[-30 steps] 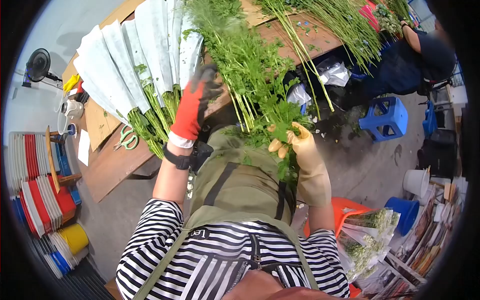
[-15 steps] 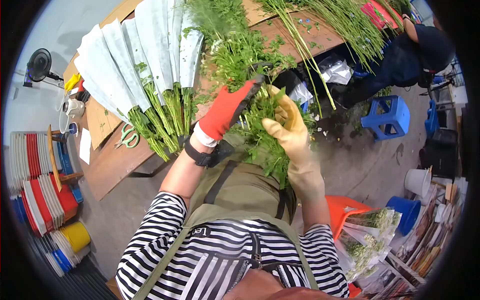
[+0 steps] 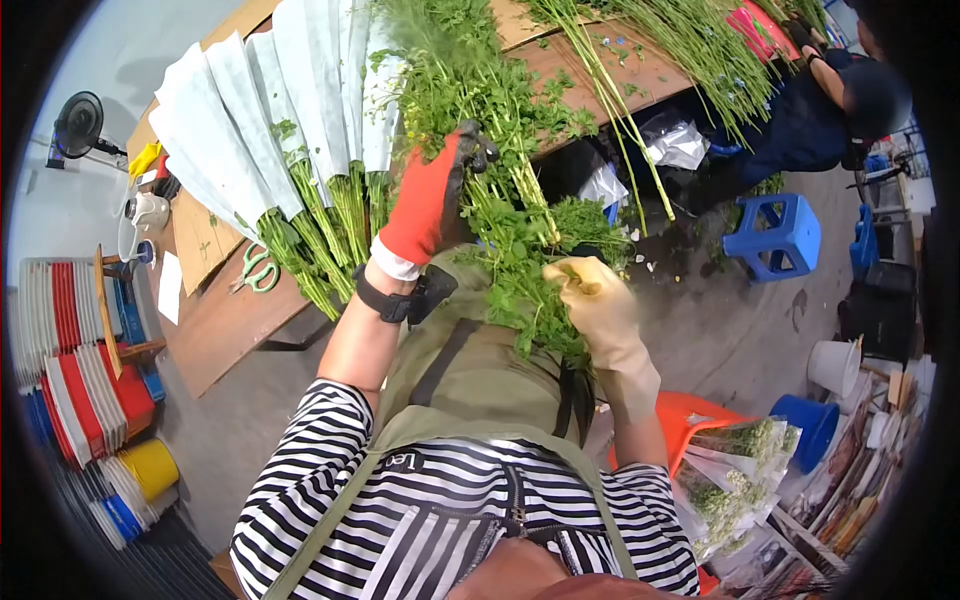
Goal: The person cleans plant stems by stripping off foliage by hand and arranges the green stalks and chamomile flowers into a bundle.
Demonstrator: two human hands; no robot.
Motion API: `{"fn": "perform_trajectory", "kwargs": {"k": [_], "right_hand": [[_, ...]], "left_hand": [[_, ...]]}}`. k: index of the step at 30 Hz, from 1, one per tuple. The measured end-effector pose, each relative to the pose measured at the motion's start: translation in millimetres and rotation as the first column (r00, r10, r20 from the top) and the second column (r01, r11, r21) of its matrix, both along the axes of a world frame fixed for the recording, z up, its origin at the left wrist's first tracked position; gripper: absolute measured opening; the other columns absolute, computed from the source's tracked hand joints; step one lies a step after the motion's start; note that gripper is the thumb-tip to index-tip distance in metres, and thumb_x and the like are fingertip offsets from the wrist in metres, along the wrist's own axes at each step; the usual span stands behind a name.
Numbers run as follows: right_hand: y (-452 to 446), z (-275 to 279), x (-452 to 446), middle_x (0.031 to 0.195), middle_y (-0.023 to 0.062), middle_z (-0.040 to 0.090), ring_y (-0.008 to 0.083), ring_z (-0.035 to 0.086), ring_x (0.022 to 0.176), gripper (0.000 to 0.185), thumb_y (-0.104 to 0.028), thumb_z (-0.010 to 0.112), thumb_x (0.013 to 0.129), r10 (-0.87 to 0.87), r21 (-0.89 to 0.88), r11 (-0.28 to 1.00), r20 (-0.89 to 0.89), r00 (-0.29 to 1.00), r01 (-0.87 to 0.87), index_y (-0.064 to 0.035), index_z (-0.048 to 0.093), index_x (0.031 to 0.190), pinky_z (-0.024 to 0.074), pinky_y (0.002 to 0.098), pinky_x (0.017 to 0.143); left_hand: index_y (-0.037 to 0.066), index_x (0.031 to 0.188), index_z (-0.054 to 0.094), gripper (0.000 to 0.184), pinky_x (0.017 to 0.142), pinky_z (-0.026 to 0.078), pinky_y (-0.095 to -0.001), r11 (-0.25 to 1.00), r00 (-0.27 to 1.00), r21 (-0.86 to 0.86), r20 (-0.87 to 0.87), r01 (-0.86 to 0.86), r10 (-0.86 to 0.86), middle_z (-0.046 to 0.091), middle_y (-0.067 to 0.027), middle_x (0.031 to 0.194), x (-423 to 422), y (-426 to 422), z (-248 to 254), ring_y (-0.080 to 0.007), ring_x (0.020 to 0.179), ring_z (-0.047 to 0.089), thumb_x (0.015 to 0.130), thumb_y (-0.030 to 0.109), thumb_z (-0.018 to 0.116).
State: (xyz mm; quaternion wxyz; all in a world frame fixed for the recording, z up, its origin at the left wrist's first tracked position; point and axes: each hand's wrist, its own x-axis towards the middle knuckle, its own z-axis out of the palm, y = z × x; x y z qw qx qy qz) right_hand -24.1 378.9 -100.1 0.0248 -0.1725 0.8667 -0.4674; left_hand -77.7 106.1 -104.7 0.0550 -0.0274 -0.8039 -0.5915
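My left hand (image 3: 440,190), in a red glove with black fingers, is closed around leafy green stems (image 3: 515,165) at the table's near edge. Loose foliage (image 3: 530,280) hangs down from there over my apron. Beside that foliage, to the right, my right hand (image 3: 595,305) in a cream rubber glove has its fingers curled shut; what they hold is hidden. Left of my left hand lie bunches of stems (image 3: 325,225) wrapped in white paper (image 3: 225,125), cut ends toward me.
Green-handled scissors (image 3: 258,270) lie on the wooden table (image 3: 215,345). Long stems (image 3: 640,150) overhang its edge. A blue stool (image 3: 775,238) stands on the right, with another person (image 3: 815,115) behind it. Wrapped flowers (image 3: 735,500) rest by an orange chair (image 3: 685,425) near my right elbow.
My hands have moved apart. The left has shifted left and up along the greenery; the right has dropped down toward me and its fingers have curled closed.
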Motion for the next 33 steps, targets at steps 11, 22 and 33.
{"fn": "perform_trajectory", "kwargs": {"k": [11, 22, 33], "right_hand": [[-37, 46, -16, 0.087, 0.0177, 0.069, 0.0305, 0.069, 0.071, 0.019, 0.004, 0.065, 0.083, 0.301, -0.129, 0.920, -0.377, 0.876, -0.371, 0.0057, 0.065, 0.102, 0.0548, 0.0371, 0.064], [-37, 54, -7, 0.104, 0.0076, 0.073, 0.0174, 0.069, 0.103, 0.027, -0.018, 0.067, 0.097, 0.008, -0.529, 0.844, 0.184, 0.983, 0.092, -0.0058, 0.068, 0.121, 0.0530, 0.0301, 0.084], [-21, 12, 9, 0.093, 0.0103, 0.067, 0.0269, 0.065, 0.087, 0.033, -0.038, 0.059, 0.101, 0.158, 0.080, 0.983, 0.063, 0.985, -0.163, -0.0067, 0.063, 0.093, 0.0503, 0.0354, 0.076]], "left_hand": [[0.010, 0.141, 0.047, 0.053, 0.099, 0.036, -0.0567, 0.903, 0.974, -0.393, -0.205, -0.175, 0.100, 0.067, -0.0064, 0.119, 12, 10, 23, -0.0242, 0.108, 0.063, 0.093, 0.026, 0.064], [0.008, 0.125, 0.055, 0.023, 0.071, 0.046, -0.0278, 0.958, 0.918, -0.279, -0.394, -0.073, -0.044, 0.060, -0.0029, 0.090, 11, 24, 38, -0.0159, 0.075, 0.053, 0.106, 0.018, 0.046], [0.009, 0.109, 0.060, 0.028, 0.077, 0.047, -0.0268, 0.799, 0.989, 0.594, -0.036, -0.095, 0.145, 0.059, -0.0014, 0.093, 10, 13, 49, -0.0130, 0.082, 0.057, 0.107, 0.033, 0.048]]}}
